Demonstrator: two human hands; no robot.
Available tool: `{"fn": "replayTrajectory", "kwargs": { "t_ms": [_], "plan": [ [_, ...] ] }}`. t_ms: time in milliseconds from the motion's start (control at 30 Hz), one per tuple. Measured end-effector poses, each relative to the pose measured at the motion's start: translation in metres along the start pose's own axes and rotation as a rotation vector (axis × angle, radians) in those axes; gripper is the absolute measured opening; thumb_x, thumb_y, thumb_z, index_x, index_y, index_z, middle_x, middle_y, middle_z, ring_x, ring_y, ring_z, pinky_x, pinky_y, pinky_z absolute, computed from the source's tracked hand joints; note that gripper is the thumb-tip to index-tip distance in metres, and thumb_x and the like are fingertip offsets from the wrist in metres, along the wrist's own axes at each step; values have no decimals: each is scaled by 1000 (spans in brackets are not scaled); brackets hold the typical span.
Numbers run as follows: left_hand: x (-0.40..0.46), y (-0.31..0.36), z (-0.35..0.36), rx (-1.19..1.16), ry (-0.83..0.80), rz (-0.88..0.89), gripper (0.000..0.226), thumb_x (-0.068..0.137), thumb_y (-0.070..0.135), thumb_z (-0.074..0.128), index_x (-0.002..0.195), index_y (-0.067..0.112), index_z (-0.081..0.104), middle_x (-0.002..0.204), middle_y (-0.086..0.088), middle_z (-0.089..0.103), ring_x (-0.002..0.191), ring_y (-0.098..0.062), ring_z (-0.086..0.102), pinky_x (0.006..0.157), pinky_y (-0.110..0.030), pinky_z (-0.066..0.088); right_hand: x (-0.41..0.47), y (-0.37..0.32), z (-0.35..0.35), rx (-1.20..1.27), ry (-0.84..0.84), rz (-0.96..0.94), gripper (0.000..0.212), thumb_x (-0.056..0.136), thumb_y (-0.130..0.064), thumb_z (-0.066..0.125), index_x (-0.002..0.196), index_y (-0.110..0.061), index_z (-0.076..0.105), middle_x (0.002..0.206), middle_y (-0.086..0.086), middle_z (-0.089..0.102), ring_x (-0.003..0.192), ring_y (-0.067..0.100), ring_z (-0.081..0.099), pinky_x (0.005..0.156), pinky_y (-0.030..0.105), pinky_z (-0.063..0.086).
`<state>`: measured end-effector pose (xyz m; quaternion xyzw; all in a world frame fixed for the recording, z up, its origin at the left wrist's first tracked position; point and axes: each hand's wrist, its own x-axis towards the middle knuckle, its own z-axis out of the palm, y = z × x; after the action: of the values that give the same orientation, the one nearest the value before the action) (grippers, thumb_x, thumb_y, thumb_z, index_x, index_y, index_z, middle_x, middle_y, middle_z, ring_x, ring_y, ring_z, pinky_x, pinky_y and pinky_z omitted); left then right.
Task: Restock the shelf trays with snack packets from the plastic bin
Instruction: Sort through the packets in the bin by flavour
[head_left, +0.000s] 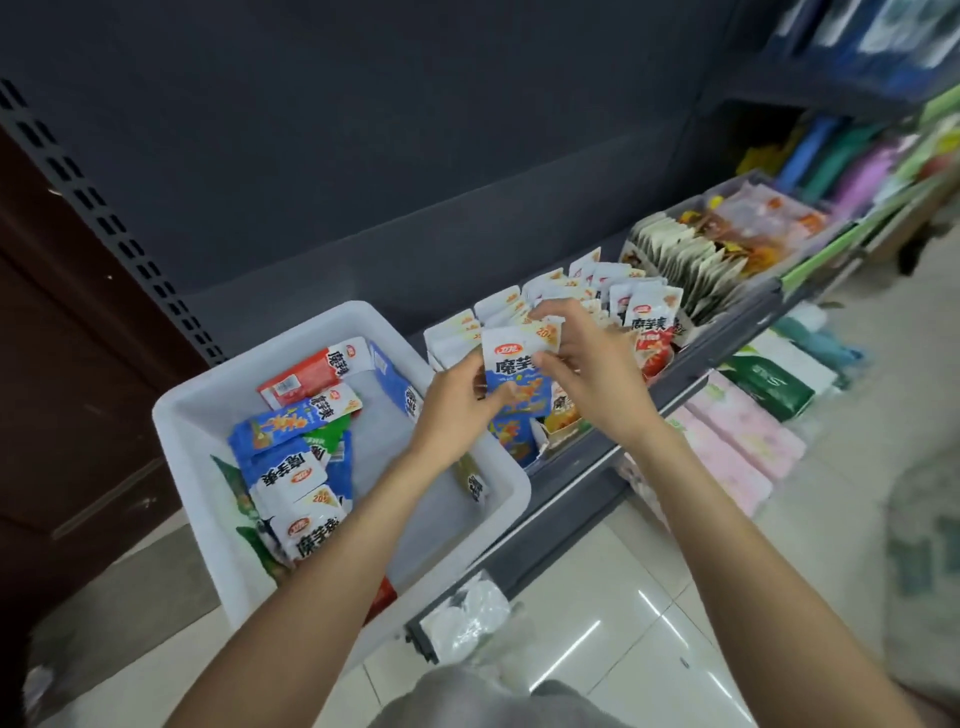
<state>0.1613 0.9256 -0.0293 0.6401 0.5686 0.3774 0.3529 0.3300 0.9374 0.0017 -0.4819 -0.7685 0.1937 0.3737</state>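
With left hand (457, 400) and right hand (587, 364) both pinching the blue packet (511, 366) at frame centre, best slid upright into the tray (696, 343) row.

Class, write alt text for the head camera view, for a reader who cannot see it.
Two bare hands, the left hand and the right hand, hold a blue-and-white snack packet over a shelf tray of upright packets. A white plastic bin with more packets sits on the shelf to the left.
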Motion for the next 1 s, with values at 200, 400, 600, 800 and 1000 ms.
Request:
{"fn": "replayTrajectory", "kwargs": {
  "t_ms": [200,400,600,800,1000],
  "plan": [
    [-2,-8,-4,264,172,102,15,86,23,64,100,22,67,82,8,66,73,-10,59,66,-29,48,-11,29,34,34,-99,92,29,91,-13,59,115,-25,49,70,9,66,67,22,66,63,39,54],
    [3,-17,-13,518,165,228,12,86,23,63,98,25,67,83,4,69,78,-17,63,62,-29,47,2,20,36,-487,31,-287,14,75,-8,74,89,-12,70,99,6,64,80,28,60,54,34,51],
    [14,-26,-2,747,18,116,21,90,29,56,107,34,66,94,-6,66,96,-26,58,72,-33,44,12,36,51,-737,-34,-308,11,62,-8,80,70,-12,74,90,5,58,88,28,53,67,37,41],
    [-5,-15,-29,429,313,207,16,89,27,57,101,26,68,90,10,69,86,-12,60,68,-27,47,1,18,35,-387,158,-204,14,80,-16,71,93,-13,66,94,5,59,86,24,54,71,33,42],
    [-73,-39,-89,335,647,142,24,86,30,49,90,17,69,80,13,61,77,-8,57,70,-26,44,-13,-36,48,5,-114,-209,13,91,-20,54,96,-17,64,83,-6,63,68,9,57,60,25,45]
  ]
}}
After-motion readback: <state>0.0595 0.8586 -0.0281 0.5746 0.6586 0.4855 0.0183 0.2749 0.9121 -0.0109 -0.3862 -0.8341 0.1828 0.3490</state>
